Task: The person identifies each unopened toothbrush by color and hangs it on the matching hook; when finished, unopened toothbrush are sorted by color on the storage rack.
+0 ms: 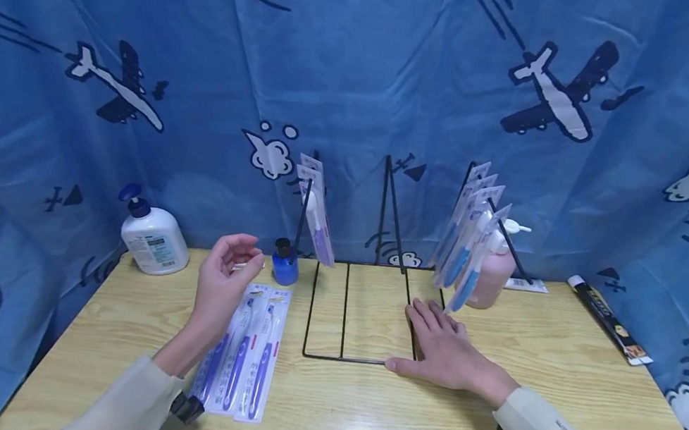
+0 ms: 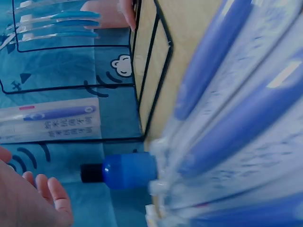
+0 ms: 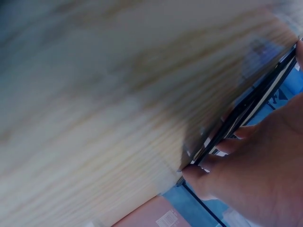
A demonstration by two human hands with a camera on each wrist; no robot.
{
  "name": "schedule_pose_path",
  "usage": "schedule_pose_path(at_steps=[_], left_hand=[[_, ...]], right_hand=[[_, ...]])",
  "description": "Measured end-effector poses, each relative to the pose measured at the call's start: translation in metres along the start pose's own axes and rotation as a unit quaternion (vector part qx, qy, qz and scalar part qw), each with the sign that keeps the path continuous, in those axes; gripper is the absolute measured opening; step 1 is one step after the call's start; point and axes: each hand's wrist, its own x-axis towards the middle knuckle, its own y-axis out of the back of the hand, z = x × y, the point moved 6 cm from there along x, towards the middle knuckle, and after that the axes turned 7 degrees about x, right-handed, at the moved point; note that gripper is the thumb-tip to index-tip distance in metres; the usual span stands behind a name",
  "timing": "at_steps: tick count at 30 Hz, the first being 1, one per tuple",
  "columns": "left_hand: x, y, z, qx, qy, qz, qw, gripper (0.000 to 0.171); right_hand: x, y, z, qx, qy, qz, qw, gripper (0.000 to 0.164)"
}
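My left hand (image 1: 225, 279) is raised over packaged purple toothbrushes (image 1: 262, 362) lying side by side on the table. Its fingers are loosely bent, and nothing shows in its grasp in the left wrist view. To its right stands a black wire rack (image 1: 344, 314). Purple toothbrush packs (image 1: 320, 223) hang from the rack's left prong, and several blue toothbrush packs (image 1: 468, 279) hang on the right. My right hand (image 1: 446, 354) rests on the right side of the rack's base, fingers extended, thumb by the front wire. In the right wrist view, its fingertips (image 3: 196, 177) touch the black wire.
A small blue bottle (image 1: 284, 268) stands between the left hand and the rack. A white pump bottle (image 1: 156, 243) is at the back left. Behind the blue packs stands a pink pump bottle (image 1: 490, 281). A black toothpaste box (image 1: 609, 322) lies at right; a blue curtain (image 1: 348, 66) hangs behind.
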Motion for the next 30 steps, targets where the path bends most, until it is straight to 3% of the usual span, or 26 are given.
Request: schedule_pose_path(at_steps=[7, 12, 17, 23, 30], left_hand=[[-0.027, 0.028, -0.029, 0.052, 0.099, 0.028, 0.9934, 0.034], [-0.047, 0.049, -0.05, 0.089, 0.17, 0.024, 0.981, 0.042], [-0.063, 0.059, -0.064, 0.153, 0.231, -0.018, 0.9608, 0.06], [-0.069, 0.061, -0.076, 0.233, 0.25, -0.091, 0.9353, 0.071], [-0.068, 0.066, -0.08, 0.297, 0.225, -0.122, 0.9199, 0.065]], right_hand=[[0.0, 0.0, 0.0, -0.002, 0.001, 0.001, 1.0, 0.113], [0.0, 0.0, 0.002, -0.003, -0.003, 0.0, 1.0, 0.114], [0.0, 0.0, 0.002, -0.002, -0.002, 0.003, 1.0, 0.114], [0.0, 0.0, 0.001, 0.002, 0.002, 0.005, 1.0, 0.113], [-0.001, 0.001, 0.001, 0.001, 0.003, 0.006, 1.0, 0.113]])
